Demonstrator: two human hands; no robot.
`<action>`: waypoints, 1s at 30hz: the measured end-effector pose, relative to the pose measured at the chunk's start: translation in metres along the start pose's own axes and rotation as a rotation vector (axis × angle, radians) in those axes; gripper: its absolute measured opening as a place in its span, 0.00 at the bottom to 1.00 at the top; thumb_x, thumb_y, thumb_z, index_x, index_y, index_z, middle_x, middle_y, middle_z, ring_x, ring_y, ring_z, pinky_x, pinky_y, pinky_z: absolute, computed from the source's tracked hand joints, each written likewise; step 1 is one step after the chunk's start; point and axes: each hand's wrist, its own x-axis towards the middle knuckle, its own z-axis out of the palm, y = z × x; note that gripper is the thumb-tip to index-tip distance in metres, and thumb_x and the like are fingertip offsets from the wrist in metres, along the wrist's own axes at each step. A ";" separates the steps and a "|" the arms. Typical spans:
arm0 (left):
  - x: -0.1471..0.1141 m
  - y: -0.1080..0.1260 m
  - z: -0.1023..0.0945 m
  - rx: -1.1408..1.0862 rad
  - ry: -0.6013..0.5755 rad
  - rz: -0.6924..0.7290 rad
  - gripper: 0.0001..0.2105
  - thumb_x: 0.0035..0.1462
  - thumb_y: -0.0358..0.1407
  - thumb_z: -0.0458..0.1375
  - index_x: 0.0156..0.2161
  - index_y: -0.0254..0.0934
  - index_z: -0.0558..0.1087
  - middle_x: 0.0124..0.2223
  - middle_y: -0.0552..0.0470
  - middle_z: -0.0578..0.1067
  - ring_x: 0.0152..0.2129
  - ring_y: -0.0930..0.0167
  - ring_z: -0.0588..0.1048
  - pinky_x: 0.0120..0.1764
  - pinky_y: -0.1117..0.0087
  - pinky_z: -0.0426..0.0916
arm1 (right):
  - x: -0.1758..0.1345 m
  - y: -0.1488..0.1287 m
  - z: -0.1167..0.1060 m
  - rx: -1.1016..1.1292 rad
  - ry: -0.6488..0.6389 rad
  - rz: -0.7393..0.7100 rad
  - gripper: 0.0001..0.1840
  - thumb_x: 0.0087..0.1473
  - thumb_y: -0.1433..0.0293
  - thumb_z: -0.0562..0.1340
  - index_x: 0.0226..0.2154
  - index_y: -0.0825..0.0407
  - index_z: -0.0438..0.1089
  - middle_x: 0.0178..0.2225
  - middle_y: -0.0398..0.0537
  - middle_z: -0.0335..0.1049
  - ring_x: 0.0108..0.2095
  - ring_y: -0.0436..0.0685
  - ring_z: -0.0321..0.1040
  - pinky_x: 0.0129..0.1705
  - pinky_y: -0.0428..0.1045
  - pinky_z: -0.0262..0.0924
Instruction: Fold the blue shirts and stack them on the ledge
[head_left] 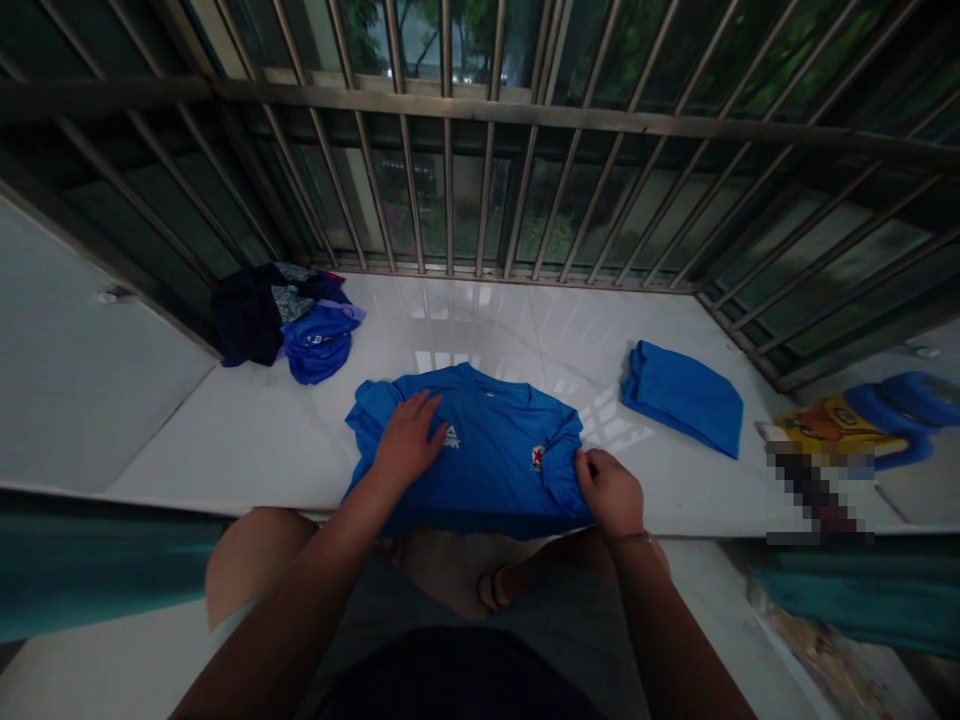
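Note:
A blue T-shirt [487, 430] with a white logo and a small red-and-white badge lies spread on the white window ledge, its neckline toward the window. Its lower part hangs over the ledge's front edge. My left hand [409, 440] rests flat on the shirt's left side, fingers apart, beside the white logo. At the shirt's right side, my right hand [611, 490] is closed, thumb and fingers pinching the cloth by the sleeve. A folded blue garment [686, 395] lies on the ledge to the right, apart from both hands.
A heap of dark and blue clothes [285, 320] sits at the ledge's back left. Metal window bars [491, 105] enclose the far side. A yellow-and-blue container [862, 415] is at the right end. Teal curtains [97, 565] hang below both ends of the ledge [480, 310].

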 end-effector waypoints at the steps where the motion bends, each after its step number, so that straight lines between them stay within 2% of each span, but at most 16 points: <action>1: -0.011 -0.016 -0.006 0.034 0.079 -0.073 0.29 0.77 0.46 0.54 0.75 0.34 0.70 0.78 0.31 0.69 0.75 0.46 0.67 0.77 0.38 0.57 | 0.000 0.000 0.000 0.000 -0.003 -0.001 0.27 0.77 0.54 0.55 0.31 0.50 0.76 0.31 0.52 0.76 0.30 0.55 0.65 0.33 0.51 0.46; 3: -0.033 -0.049 -0.018 0.104 0.168 -0.225 0.29 0.75 0.47 0.55 0.71 0.29 0.73 0.74 0.26 0.72 0.73 0.41 0.69 0.75 0.34 0.59 | 0.000 0.000 0.001 -0.001 -0.006 0.004 0.27 0.77 0.54 0.56 0.31 0.50 0.76 0.31 0.52 0.76 0.30 0.55 0.65 0.33 0.51 0.45; 5: -0.052 -0.079 -0.029 0.113 0.177 -0.308 0.28 0.74 0.49 0.54 0.65 0.27 0.76 0.70 0.23 0.75 0.68 0.40 0.74 0.71 0.36 0.65 | 0.000 0.001 0.002 0.001 -0.001 0.009 0.26 0.77 0.54 0.56 0.31 0.50 0.76 0.31 0.52 0.76 0.30 0.55 0.66 0.33 0.51 0.45; 9: -0.070 -0.114 -0.042 -0.009 0.167 -0.299 0.17 0.71 0.46 0.53 0.46 0.36 0.80 0.61 0.30 0.82 0.60 0.47 0.80 0.68 0.46 0.71 | 0.000 0.002 0.003 0.008 0.000 0.011 0.26 0.77 0.54 0.56 0.32 0.50 0.76 0.32 0.52 0.77 0.30 0.55 0.66 0.33 0.51 0.45; 11: -0.071 -0.119 -0.045 -0.083 0.191 -0.333 0.14 0.69 0.47 0.54 0.42 0.40 0.78 0.57 0.34 0.84 0.57 0.49 0.81 0.66 0.47 0.72 | 0.000 0.001 0.003 0.009 -0.008 0.017 0.26 0.77 0.54 0.56 0.32 0.50 0.76 0.32 0.52 0.77 0.29 0.55 0.66 0.33 0.51 0.46; 13: -0.069 -0.115 -0.048 -0.174 0.209 -0.438 0.15 0.69 0.49 0.54 0.43 0.42 0.76 0.50 0.39 0.85 0.50 0.52 0.83 0.59 0.50 0.76 | -0.001 0.000 0.001 0.006 -0.013 0.022 0.26 0.77 0.54 0.56 0.32 0.50 0.76 0.32 0.51 0.77 0.29 0.55 0.66 0.33 0.51 0.45; 15: -0.066 -0.104 -0.051 -0.269 0.235 -0.559 0.15 0.70 0.51 0.53 0.46 0.43 0.75 0.43 0.45 0.85 0.42 0.55 0.84 0.50 0.54 0.79 | 0.000 -0.001 0.000 0.000 -0.014 0.025 0.25 0.76 0.55 0.57 0.31 0.50 0.76 0.32 0.52 0.77 0.30 0.55 0.67 0.33 0.51 0.46; 17: -0.064 -0.085 -0.052 -0.332 0.278 -0.593 0.16 0.73 0.52 0.52 0.48 0.44 0.73 0.40 0.48 0.84 0.38 0.57 0.84 0.44 0.58 0.80 | 0.000 -0.002 -0.002 -0.002 -0.016 0.026 0.25 0.76 0.55 0.57 0.31 0.50 0.76 0.31 0.52 0.77 0.30 0.55 0.67 0.33 0.51 0.46; 18: -0.065 -0.073 -0.051 -0.339 0.296 -0.542 0.15 0.75 0.51 0.51 0.49 0.44 0.73 0.41 0.48 0.84 0.38 0.58 0.84 0.44 0.58 0.80 | 0.000 -0.002 -0.002 -0.001 -0.017 0.026 0.25 0.76 0.55 0.57 0.31 0.50 0.75 0.32 0.52 0.77 0.30 0.55 0.67 0.33 0.50 0.46; 20: -0.068 -0.047 -0.047 -0.292 0.275 -0.290 0.14 0.77 0.48 0.52 0.50 0.43 0.74 0.45 0.45 0.85 0.43 0.57 0.85 0.51 0.55 0.80 | 0.000 -0.002 -0.002 0.001 -0.017 0.023 0.25 0.76 0.55 0.57 0.31 0.50 0.76 0.32 0.52 0.77 0.30 0.55 0.67 0.33 0.50 0.46; 22: -0.074 -0.025 -0.038 -0.192 0.160 0.074 0.11 0.76 0.43 0.55 0.53 0.43 0.77 0.55 0.42 0.85 0.57 0.55 0.83 0.65 0.49 0.75 | 0.001 -0.002 -0.002 0.000 -0.015 0.021 0.26 0.76 0.54 0.56 0.31 0.50 0.76 0.32 0.52 0.77 0.30 0.55 0.66 0.33 0.51 0.46; 24: -0.081 -0.014 -0.028 -0.086 0.050 0.329 0.15 0.75 0.37 0.57 0.61 0.44 0.78 0.69 0.41 0.80 0.70 0.53 0.75 0.74 0.43 0.65 | 0.000 -0.002 -0.002 -0.003 -0.009 0.020 0.26 0.77 0.54 0.56 0.31 0.50 0.76 0.32 0.52 0.77 0.29 0.55 0.66 0.33 0.51 0.46; 25: -0.085 -0.013 -0.023 -0.046 0.021 0.368 0.19 0.74 0.35 0.58 0.66 0.44 0.76 0.73 0.42 0.76 0.73 0.52 0.71 0.76 0.40 0.62 | 0.000 -0.002 -0.001 -0.003 -0.005 0.019 0.26 0.77 0.54 0.56 0.31 0.50 0.76 0.32 0.52 0.77 0.30 0.55 0.66 0.33 0.51 0.46; 27: -0.091 -0.021 -0.016 -0.008 0.017 0.311 0.27 0.74 0.35 0.58 0.74 0.43 0.70 0.77 0.39 0.72 0.74 0.51 0.70 0.75 0.38 0.63 | 0.000 -0.002 -0.001 -0.001 0.002 0.016 0.26 0.77 0.54 0.56 0.31 0.50 0.76 0.32 0.52 0.77 0.30 0.55 0.66 0.33 0.51 0.46; 30: -0.096 -0.042 -0.017 -0.039 0.010 0.175 0.31 0.74 0.41 0.60 0.78 0.39 0.65 0.73 0.35 0.76 0.68 0.50 0.77 0.71 0.40 0.69 | 0.000 -0.003 -0.002 0.005 -0.010 0.012 0.26 0.77 0.54 0.55 0.31 0.49 0.76 0.32 0.52 0.77 0.31 0.56 0.67 0.33 0.51 0.47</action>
